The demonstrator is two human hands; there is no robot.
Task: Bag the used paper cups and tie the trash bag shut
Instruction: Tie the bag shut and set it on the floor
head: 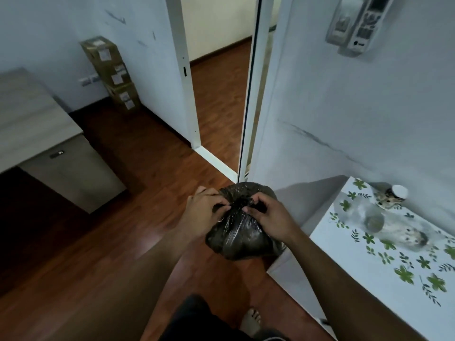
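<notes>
Held in mid-air above the wooden floor (138, 217), just off the left edge of the leaf-patterned table (369, 279): a full dark trash bag (236, 239). Left hand (204, 212) closed, pinching a strip of gathered plastic at the bag's neck. Right hand (268, 215) likewise curled tight on the opposite strip. Stood near the table's far edge: a glass jar (373, 219).

One trash bag (242, 232), three stacked boxes (110, 72).
</notes>
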